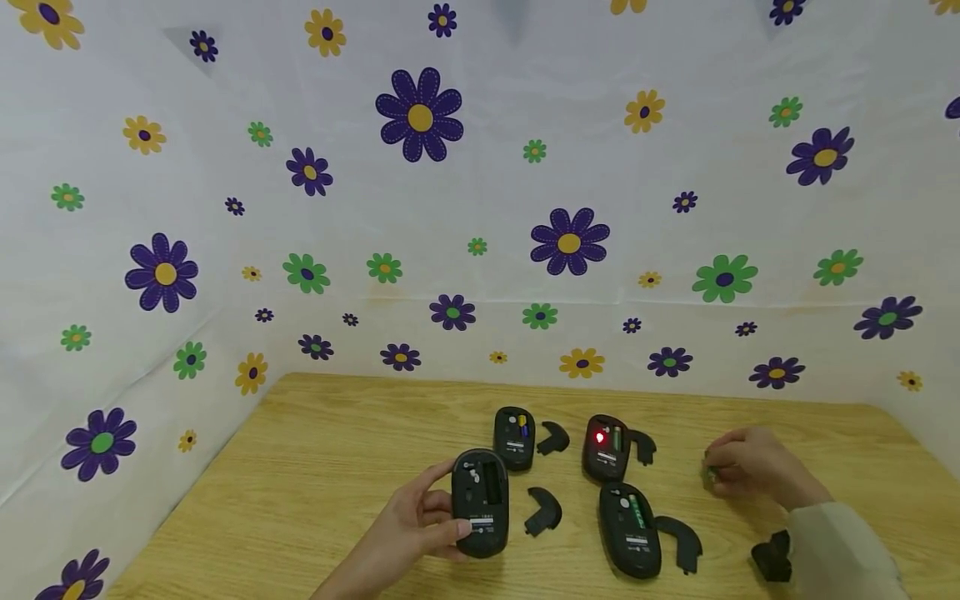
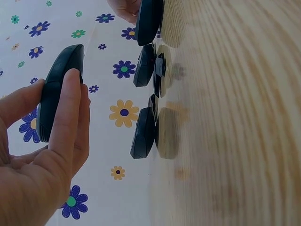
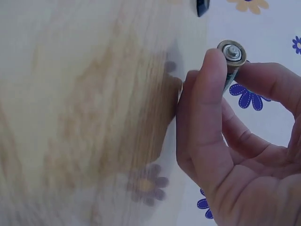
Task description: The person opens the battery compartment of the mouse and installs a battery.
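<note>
My left hand (image 1: 405,529) grips a black computer mouse (image 1: 480,500), raised with its underside toward the head camera. The mouse's battery slot (image 1: 492,482) is uncovered and looks empty. In the left wrist view the mouse (image 2: 59,94) appears edge-on between thumb and fingers. Low over the table's right side, my right hand (image 1: 753,467) pinches a small cylindrical battery (image 3: 232,52) between thumb and fingertips. One end of the battery, with its metal nub, shows in the right wrist view. A loose curved battery cover (image 1: 543,510) lies just right of the held mouse.
Three more upturned mice lie on the wooden table (image 1: 300,467): one at the back (image 1: 514,450), one with a red light (image 1: 597,462), one nearer (image 1: 630,546). Batteries show in each. Beside them lie covers (image 1: 555,437), (image 1: 643,447), (image 1: 682,542). A flowered sheet (image 1: 480,183) hangs behind.
</note>
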The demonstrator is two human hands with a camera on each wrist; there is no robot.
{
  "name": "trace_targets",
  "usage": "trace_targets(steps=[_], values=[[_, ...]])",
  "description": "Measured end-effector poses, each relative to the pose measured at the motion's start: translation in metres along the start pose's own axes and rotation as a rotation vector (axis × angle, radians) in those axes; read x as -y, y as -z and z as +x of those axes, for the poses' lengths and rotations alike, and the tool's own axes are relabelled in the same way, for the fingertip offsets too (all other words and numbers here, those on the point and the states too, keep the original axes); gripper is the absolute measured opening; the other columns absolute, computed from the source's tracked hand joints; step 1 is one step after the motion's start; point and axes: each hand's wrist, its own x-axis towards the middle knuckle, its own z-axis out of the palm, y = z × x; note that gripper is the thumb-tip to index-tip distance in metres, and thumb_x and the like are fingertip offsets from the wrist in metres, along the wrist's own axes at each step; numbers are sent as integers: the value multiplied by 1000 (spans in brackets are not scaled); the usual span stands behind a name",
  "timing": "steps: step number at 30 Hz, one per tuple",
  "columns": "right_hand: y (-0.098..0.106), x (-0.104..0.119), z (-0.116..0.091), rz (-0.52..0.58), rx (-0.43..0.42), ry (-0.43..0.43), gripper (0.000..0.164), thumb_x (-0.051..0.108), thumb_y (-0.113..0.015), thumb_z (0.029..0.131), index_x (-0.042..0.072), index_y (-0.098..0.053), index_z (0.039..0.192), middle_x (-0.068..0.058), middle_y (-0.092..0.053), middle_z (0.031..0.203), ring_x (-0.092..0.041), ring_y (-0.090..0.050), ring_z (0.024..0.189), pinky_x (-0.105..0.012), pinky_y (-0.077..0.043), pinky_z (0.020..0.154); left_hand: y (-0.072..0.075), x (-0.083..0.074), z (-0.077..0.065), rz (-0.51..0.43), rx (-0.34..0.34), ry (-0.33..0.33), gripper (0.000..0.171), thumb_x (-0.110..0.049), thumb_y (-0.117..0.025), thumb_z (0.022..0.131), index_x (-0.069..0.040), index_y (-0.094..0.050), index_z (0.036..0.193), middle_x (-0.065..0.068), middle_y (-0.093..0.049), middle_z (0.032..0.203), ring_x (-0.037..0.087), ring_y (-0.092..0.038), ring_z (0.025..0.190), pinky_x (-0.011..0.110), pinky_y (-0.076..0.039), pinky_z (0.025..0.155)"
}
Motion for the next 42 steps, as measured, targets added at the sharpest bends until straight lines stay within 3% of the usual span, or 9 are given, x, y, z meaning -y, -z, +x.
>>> trace_targets(steps=[9,21,27,31,38,42], values=[[7,-2,-2,150,74,-9,24,-4,-59,96,-20,-58,113,-10,-65,85,-18,-66,70,-30,-63,67,-1,-1,2,9,-1,2,82,-1,-69,93,5,-19,158,16,-67,106,28,-69,98,42,-63,79],[7,-1,-5,219,144,58,34,-1,-56,99,-21,-52,126,-10,-63,97,-18,-68,82,-31,-63,74,-7,0,6,-24,27,-20,82,-1,-70,92,3,-22,158,16,-68,105,28,-69,98,43,-63,79],[4,-3,-9,302,223,95,16,-2,-55,101,-6,-69,106,-8,-64,94,-17,-69,79,-27,-62,74,-12,1,6,-42,39,-31,82,-1,-69,92,5,-21,158,16,-68,104,27,-69,97,43,-63,79],[-1,-4,-13,316,290,146,12,0,-56,101,3,-66,96,-8,-67,90,-15,-70,77,-25,-62,73,-17,3,8,-56,61,-28,81,0,-68,92,5,-21,157,16,-68,104,27,-70,97,42,-63,79],[-10,-1,-18,206,260,220,13,1,-59,101,4,-60,88,-9,-66,94,-15,-70,81,-27,-62,76,-22,3,10,-58,62,-13,79,0,-68,93,4,-22,158,17,-68,105,27,-69,98,41,-63,79],[-14,1,-20,206,283,290,14,-1,-59,100,2,-60,86,-11,-62,100,-17,-71,87,-30,-61,83,-24,3,11,-59,67,-11,80,1,-68,93,4,-23,158,16,-68,104,28,-70,98,41,-63,78]])
